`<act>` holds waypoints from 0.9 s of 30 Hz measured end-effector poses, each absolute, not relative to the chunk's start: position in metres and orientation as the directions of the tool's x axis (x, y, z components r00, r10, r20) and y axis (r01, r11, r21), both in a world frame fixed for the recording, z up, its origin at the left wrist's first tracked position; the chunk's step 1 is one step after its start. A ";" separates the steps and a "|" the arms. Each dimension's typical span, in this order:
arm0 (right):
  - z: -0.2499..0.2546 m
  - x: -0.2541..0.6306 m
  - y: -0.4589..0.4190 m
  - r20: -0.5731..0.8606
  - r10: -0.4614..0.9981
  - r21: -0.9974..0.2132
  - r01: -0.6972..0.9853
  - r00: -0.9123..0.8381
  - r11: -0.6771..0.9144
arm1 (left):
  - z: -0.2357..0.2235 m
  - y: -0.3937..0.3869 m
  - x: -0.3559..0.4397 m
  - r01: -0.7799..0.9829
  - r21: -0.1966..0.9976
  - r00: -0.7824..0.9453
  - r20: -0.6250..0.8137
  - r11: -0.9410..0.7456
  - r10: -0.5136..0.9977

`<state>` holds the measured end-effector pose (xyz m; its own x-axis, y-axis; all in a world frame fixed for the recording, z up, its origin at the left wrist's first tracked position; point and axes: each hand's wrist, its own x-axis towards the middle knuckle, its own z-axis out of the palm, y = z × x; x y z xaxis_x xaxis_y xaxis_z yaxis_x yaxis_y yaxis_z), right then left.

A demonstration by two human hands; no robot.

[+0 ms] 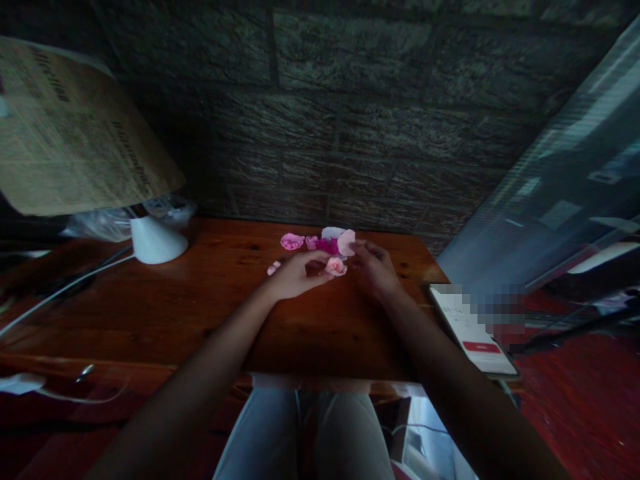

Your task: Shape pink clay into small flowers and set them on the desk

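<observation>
My left hand [300,275] is closed on a small pale pink flower [336,267], pinched between thumb and fingers. Opposite it, my right hand [375,265] pinches a flat, rounded pale pink petal [347,243] by its edge. Just behind the hands lie a magenta flower piece [328,246], a small pink flower [311,243] and a bright pink ruffled piece [292,241]. Something white [333,233] sits behind the petal, partly hidden. Beside my left wrist rests another light pink piece [273,268].
The wooden table [225,293] runs along a dark brick wall [350,120]. A lamp with a white base [156,240] and newsprint-patterned shade [85,133] stands at left, plastic wrapping [100,225] behind it. A white cable [65,290] crosses the left side. A phone [475,333] lies at the right edge.
</observation>
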<state>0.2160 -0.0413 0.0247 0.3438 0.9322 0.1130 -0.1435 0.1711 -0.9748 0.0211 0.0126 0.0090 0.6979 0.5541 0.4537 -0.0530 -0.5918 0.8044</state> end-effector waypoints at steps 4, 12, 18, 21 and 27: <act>0.025 0.218 -0.042 0.237 0.916 -0.967 -0.016 0.325 0.256 | 0.008 0.015 0.024 -0.146 0.878 0.633 0.436 -0.456 0.639; 0.024 0.217 -0.043 0.321 0.909 -0.946 0.051 0.266 0.319 | 0.015 0.014 0.023 -0.183 0.931 0.648 0.356 -0.317 0.673; 0.023 0.217 -0.043 0.286 0.918 -0.957 0.031 0.274 0.289 | 0.021 0.010 0.024 -0.247 0.934 0.602 0.357 -0.259 0.714; 0.023 0.216 -0.043 0.279 0.922 -0.957 0.001 0.268 0.289 | 0.019 0.011 0.025 -0.284 0.923 0.575 0.380 -0.258 0.725; 0.024 0.216 -0.044 0.259 0.932 -0.962 -0.022 0.254 0.273 | 0.016 0.012 0.028 -0.294 0.937 0.525 0.321 -0.186 0.788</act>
<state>0.2156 -0.0438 0.0242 0.2540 0.9319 0.2590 -0.0217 0.2732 -0.9617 0.0277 0.0118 0.0158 0.5248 0.7883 0.3211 -0.2941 -0.1861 0.9375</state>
